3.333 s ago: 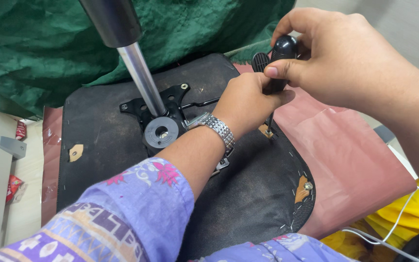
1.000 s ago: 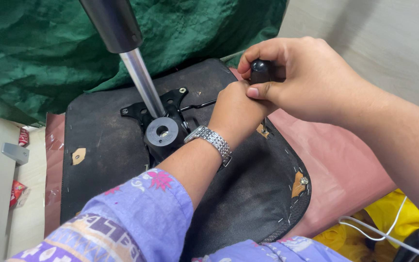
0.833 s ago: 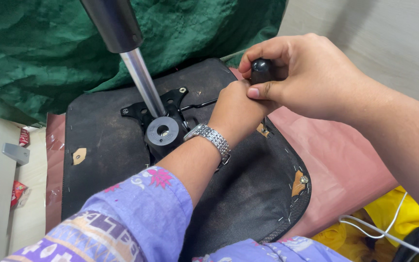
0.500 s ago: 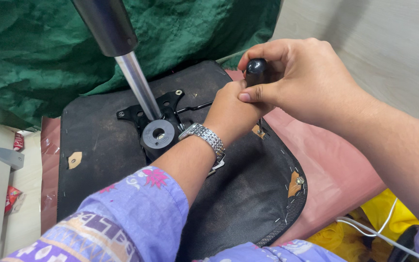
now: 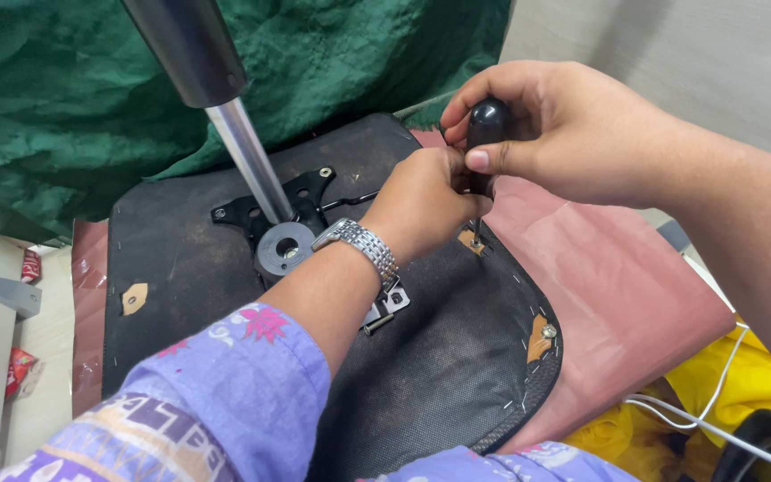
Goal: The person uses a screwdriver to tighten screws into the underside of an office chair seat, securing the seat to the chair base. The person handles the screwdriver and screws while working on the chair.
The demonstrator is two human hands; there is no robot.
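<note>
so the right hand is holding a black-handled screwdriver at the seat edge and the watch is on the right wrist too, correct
Not quite. The head view shows the silver watch on the left wrist, not the right. The rest stands: the right hand grips the black-handled screwdriver, its tip down at the edge of the upturned seat, with the left hand beside it.

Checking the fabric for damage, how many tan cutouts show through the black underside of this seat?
3: one cutout at the left edge, one under the screwdriver tip, one at the right edge. Arms may hide others.
</note>
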